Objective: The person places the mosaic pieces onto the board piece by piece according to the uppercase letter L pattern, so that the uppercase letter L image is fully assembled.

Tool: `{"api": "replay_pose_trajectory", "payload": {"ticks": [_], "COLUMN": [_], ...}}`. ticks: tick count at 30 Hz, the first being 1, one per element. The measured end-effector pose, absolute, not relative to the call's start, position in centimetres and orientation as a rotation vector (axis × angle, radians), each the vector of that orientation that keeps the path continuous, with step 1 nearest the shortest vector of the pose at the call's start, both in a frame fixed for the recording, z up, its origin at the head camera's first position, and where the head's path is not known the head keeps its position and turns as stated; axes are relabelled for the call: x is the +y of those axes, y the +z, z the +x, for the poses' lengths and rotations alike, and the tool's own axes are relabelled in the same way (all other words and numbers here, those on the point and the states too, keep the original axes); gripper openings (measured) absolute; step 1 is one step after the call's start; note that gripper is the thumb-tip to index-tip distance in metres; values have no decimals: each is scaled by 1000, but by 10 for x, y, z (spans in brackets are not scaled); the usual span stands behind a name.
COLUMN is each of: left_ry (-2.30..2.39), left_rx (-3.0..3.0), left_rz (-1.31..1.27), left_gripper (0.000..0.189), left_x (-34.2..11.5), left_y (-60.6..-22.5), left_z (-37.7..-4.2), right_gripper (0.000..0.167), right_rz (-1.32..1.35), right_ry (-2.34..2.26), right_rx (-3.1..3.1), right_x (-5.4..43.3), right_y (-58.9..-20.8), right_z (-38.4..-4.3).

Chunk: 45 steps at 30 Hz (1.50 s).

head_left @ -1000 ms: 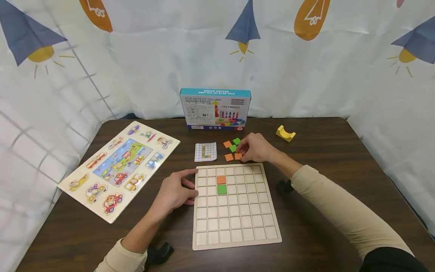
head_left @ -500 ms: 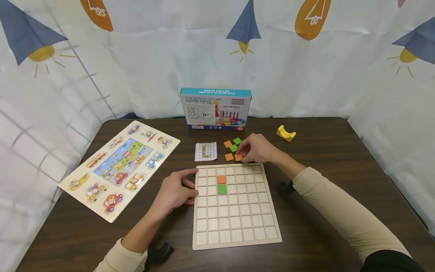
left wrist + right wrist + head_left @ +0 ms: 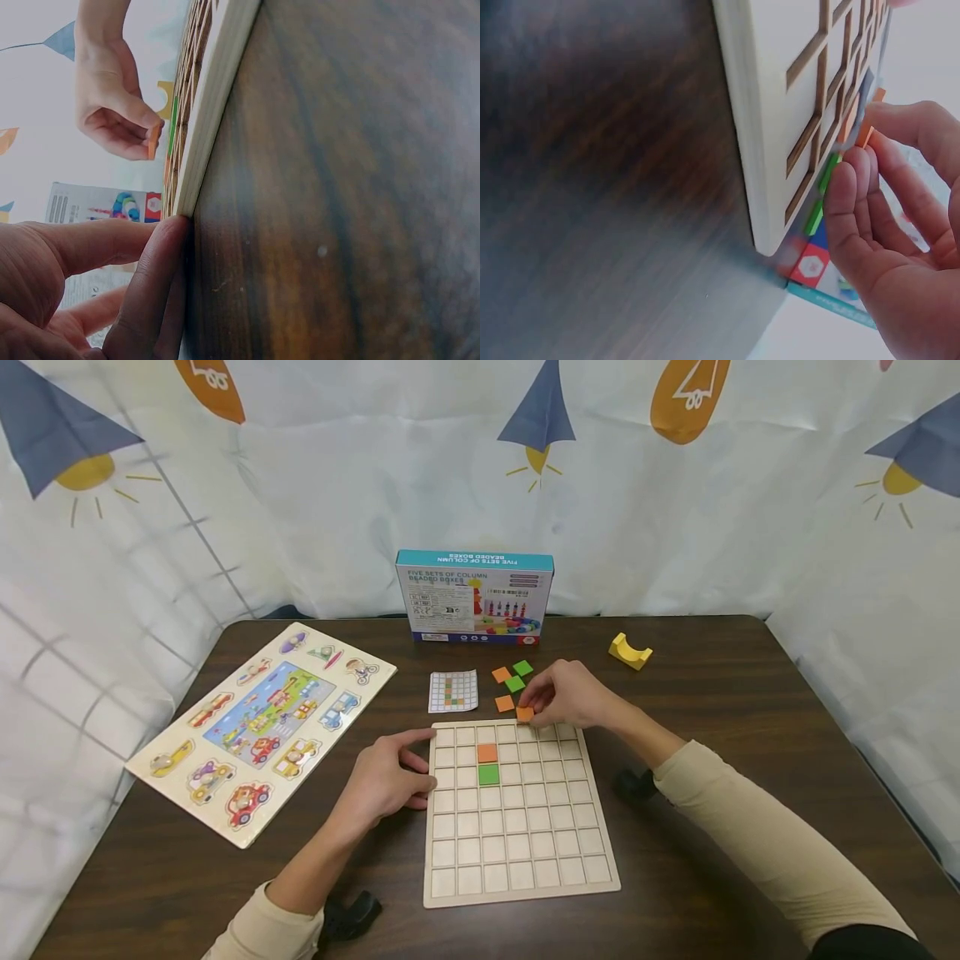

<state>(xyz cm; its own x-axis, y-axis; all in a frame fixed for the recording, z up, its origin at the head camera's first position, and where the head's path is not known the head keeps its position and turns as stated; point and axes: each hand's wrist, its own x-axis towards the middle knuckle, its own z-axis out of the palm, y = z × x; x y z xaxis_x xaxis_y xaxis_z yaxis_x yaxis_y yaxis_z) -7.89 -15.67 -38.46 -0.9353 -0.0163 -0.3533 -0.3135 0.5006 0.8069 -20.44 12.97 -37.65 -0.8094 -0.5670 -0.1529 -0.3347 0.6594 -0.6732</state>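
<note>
A wooden grid board [image 3: 517,843] lies in the middle of the table, with an orange tile [image 3: 487,752] and a green tile [image 3: 488,774] set one below the other in its cells. My left hand [image 3: 390,777] touches the board's left edge, its fingers spread and fairly straight. Over the board's far edge, my right hand [image 3: 568,693] pinches another orange tile [image 3: 525,715] between thumb and fingers; in the left wrist view this orange tile [image 3: 153,142] is held above the board. Just beyond lie loose orange tiles [image 3: 504,703] and green tiles [image 3: 522,667].
A small printed grid card [image 3: 453,692] lies behind the board. A picture puzzle board [image 3: 262,735] occupies the left side. At the back stands a cardboard box [image 3: 476,597], with a yellow arched block [image 3: 630,652] to its right.
My right hand has lifted the orange tile from beside the loose ones and brought it slightly nearer, to the board's far edge. My left hand stays at the board's edge.
</note>
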Motion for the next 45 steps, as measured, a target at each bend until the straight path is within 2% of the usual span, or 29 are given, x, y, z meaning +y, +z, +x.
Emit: {"api": "replay_pose_trajectory", "payload": {"ticks": [45], "left_ry": [1403], "left_rx": [2460], "left_rz": [-256], "left_gripper": [72], "left_x": [-157], "left_y": [-385], "left_z": [-78], "right_gripper": [19], "right_rz": [-881], "right_ry": [-907], "right_rx": [2384], "right_x": [91], "right_y": [-375], "right_z": [-125]}}
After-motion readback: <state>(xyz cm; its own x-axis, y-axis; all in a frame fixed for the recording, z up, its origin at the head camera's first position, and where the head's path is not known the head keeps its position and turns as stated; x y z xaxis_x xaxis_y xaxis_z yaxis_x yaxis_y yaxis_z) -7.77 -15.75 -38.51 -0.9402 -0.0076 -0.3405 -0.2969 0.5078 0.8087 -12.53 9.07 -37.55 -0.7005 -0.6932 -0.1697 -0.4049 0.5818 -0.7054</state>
